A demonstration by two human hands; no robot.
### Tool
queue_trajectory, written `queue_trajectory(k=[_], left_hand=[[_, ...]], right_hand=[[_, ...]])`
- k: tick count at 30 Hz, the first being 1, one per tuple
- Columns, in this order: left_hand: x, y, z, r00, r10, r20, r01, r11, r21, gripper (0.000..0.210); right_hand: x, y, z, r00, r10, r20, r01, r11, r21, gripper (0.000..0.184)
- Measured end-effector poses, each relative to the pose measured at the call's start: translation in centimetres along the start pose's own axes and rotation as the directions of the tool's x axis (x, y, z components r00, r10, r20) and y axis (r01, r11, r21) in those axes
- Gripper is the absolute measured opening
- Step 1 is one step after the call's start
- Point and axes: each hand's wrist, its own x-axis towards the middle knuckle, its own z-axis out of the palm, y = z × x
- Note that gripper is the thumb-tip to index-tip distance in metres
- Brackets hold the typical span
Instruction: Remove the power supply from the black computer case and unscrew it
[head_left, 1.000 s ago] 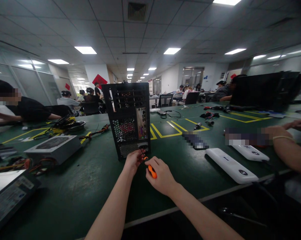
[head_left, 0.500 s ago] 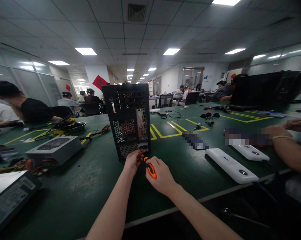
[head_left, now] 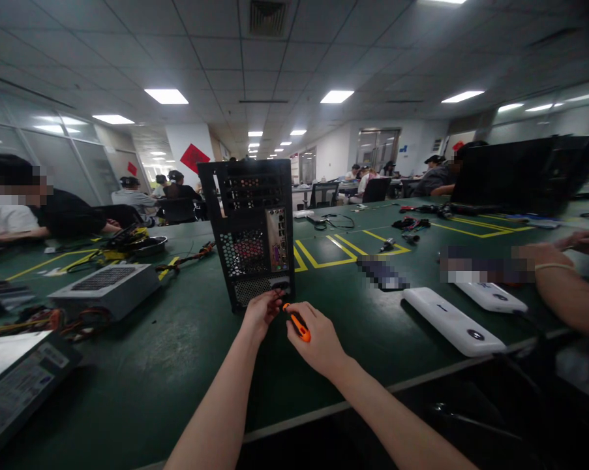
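Note:
A black computer case (head_left: pixel 255 189) stands upright on the green table, its perforated back towards me. My right hand (head_left: pixel 318 339) is closed around the orange-and-black handle of a screwdriver (head_left: pixel 301 326), whose front end points at the case's lower right corner. The fingers of my left hand (head_left: pixel 259 314) are pinched together just in front of the power supply (head_left: pixel 255 290) at the bottom of the case. What lies between those fingertips is too small to make out. The screwdriver's tip is hidden near them.
Left of the case lie a grey power supply unit (head_left: pixel 105 287) with cables and another metal unit (head_left: pixel 20 391). To the right are a phone (head_left: pixel 382 273), white power banks (head_left: pixel 453 320) and a co-worker's arm (head_left: pixel 558 281). Black monitors (head_left: pixel 504 173) stand farther back.
The screwdriver handle has turned a little in my right hand and shifted slightly right. My left hand stays at the case's lower edge. A person at the far left has turned their head.

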Motion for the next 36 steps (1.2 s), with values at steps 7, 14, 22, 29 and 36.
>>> queue_trajectory(k=[7,14,22,29,36], left_hand=[[0.2,-0.2,0.0,1.0,0.014,-0.022,-0.014,1.0,-0.002,0.012],[0.0,0.0,0.2,0.999,0.017,-0.036,-0.017,1.0,0.011,0.012],[-0.2,0.1,0.2,0.999,0.014,-0.045,-0.012,0.999,0.036,0.014],[-0.3,0.1,0.2,0.999,0.02,-0.04,-0.018,0.999,0.043,0.016],[-0.1,0.1,0.2,0.999,0.015,-0.047,-0.013,0.999,0.045,0.015]], right_hand=[[-0.3,-0.2,-0.1,0.998,0.013,0.064,-0.011,0.999,-0.034,0.021],[-0.5,0.1,-1.0,0.996,0.081,-0.025,-0.081,0.997,-0.013,0.016],[-0.4,0.9,-1.5,0.987,0.139,-0.076,-0.14,0.99,-0.007,0.015],[-0.3,0.8,-1.4,0.989,0.127,-0.075,-0.129,0.991,-0.02,0.016],[-0.3,0.7,-1.4,0.988,0.136,-0.075,-0.137,0.991,-0.009,0.015]])
